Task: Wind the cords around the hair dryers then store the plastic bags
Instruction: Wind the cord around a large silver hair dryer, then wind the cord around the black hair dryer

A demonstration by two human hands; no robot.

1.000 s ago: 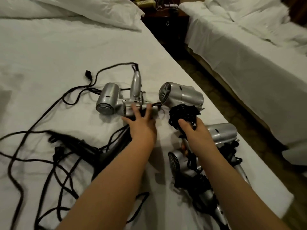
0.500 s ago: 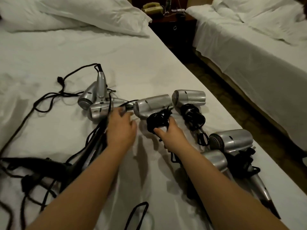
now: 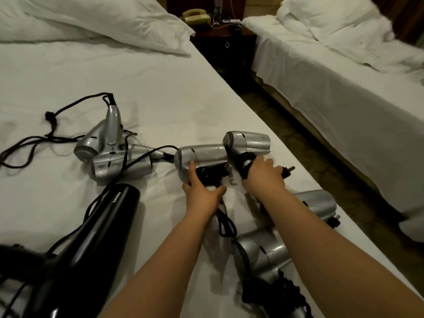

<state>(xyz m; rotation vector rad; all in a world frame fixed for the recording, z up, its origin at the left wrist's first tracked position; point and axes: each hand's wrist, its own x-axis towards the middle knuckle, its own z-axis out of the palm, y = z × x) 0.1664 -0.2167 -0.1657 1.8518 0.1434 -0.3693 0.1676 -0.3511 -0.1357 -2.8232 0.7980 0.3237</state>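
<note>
Head cam, hands point(image 3: 202, 191) on wound silver dryer point(image 3: 202, 156), barrel lengthwise left-right

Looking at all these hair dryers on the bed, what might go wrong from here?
The silver dryer held by the right hand lies close to the bed edge and might slide off. The loose cord draped over the unwound dryers could snag and drag them if pulled.
</note>
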